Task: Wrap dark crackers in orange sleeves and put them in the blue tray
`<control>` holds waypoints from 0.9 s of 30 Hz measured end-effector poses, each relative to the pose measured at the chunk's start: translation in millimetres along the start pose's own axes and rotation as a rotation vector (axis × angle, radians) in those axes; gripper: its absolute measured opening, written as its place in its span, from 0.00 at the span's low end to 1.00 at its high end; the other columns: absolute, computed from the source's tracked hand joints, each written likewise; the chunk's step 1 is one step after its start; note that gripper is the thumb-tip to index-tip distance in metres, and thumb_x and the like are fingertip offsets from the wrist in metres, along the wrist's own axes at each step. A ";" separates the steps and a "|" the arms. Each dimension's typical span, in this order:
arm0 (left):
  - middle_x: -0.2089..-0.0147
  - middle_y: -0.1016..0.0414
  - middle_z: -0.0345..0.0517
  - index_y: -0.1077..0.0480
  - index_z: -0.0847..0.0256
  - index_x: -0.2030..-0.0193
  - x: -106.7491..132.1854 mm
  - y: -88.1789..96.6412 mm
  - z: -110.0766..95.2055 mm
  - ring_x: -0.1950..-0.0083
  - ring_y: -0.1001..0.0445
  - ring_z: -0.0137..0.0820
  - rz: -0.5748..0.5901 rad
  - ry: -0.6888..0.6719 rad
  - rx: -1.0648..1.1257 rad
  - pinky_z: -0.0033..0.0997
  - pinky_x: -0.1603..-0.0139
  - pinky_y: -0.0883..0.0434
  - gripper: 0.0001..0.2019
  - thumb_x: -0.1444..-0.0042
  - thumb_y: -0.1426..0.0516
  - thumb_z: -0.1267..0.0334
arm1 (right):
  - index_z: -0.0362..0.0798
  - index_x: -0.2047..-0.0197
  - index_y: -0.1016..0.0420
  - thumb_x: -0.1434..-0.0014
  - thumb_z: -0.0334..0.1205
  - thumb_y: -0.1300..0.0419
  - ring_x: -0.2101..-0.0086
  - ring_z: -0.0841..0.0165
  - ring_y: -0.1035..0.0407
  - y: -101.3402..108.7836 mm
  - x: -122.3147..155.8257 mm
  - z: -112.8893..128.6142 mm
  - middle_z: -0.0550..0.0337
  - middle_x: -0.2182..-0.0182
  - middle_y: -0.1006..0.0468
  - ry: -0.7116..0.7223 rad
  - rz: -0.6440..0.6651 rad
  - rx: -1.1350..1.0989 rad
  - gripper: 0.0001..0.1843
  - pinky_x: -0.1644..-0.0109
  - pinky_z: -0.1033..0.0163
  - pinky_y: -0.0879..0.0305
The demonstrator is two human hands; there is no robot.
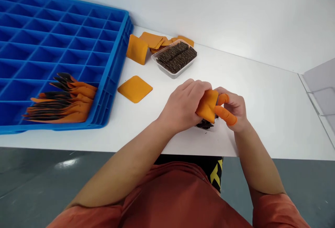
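Observation:
My left hand (184,104) is closed round an orange square sheet (208,106), which stands upright and bent in its grip. Orange finger covers sit on the thumb and a finger of my right hand (232,111), which pinches the sheet's right edge. Whether anything else is between those fingertips I cannot make out. Beneath both hands is a container (205,125) with dark flakes or pieces, mostly hidden. A single orange sheet (135,89) lies flat on the table to the left of my hands.
At the left stands a blue divided crate (104,97), with orange-and-black sheets (62,102) packed into its near compartments. A clear tub (171,73) of dark thin squares sits behind my hands, beside a loose pile of orange sheets (151,40). A white wall (235,15) rises behind the table.

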State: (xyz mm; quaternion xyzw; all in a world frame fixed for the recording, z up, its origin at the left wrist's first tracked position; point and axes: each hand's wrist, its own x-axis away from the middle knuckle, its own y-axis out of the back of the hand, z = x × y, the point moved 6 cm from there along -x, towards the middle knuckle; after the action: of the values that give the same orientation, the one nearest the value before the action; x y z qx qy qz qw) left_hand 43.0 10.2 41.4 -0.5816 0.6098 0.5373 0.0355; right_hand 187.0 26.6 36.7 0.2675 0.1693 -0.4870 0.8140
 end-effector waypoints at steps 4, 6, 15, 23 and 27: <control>0.57 0.22 0.46 0.34 0.58 0.50 0.2 0.8 -1.4 0.59 0.27 0.37 -0.031 0.003 -0.004 0.39 0.57 0.28 0.16 0.46 0.43 0.67 | 0.53 0.65 0.24 0.35 0.45 0.36 0.67 0.68 0.33 1.3 1.5 -1.7 0.61 0.68 0.26 -0.021 0.030 -0.043 0.07 0.61 0.57 0.34; 0.56 0.22 0.45 0.35 0.57 0.47 0.3 0.9 -3.0 0.58 0.27 0.37 -0.040 0.001 0.003 0.40 0.55 0.28 0.17 0.45 0.42 0.66 | 0.53 0.64 0.24 0.35 0.46 0.36 0.67 0.68 0.34 0.9 1.9 -2.7 0.61 0.68 0.27 -0.050 0.041 -0.071 0.08 0.62 0.58 0.34; 0.48 0.24 0.48 0.41 0.55 0.36 0.2 3.9 -3.5 0.52 0.25 0.41 -0.064 0.009 0.020 0.46 0.49 0.26 0.30 0.43 0.35 0.57 | 0.54 0.62 0.21 0.32 0.48 0.40 0.64 0.68 0.33 3.2 1.5 -5.8 0.62 0.66 0.26 -0.194 -0.015 -0.113 0.10 0.59 0.58 0.34; 0.48 0.23 0.49 0.43 0.53 0.29 3.1 -3.7 0.4 0.50 0.25 0.42 0.053 -0.031 0.032 0.50 0.45 0.27 0.31 0.37 0.40 0.60 | 0.53 0.67 0.23 0.35 0.48 0.37 0.63 0.66 0.31 -1.4 3.4 -6.4 0.61 0.68 0.24 -0.155 -0.033 -0.067 0.11 0.56 0.55 0.32; 0.45 0.25 0.52 0.45 0.57 0.27 5.3 -7.6 -2.9 0.47 0.26 0.45 0.085 -0.068 0.063 0.53 0.42 0.28 0.33 0.36 0.41 0.59 | 0.52 0.69 0.23 0.40 0.47 0.32 0.67 0.70 0.31 7.5 6.1 -11.9 0.63 0.67 0.23 -0.252 -0.175 -0.084 0.10 0.62 0.59 0.32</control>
State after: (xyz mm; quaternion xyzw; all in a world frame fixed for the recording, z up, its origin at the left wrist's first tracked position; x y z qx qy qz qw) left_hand 48.7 6.6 34.5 -0.5352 0.6491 0.5381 0.0518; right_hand 196.2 32.3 26.0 0.1543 0.1085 -0.5782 0.7938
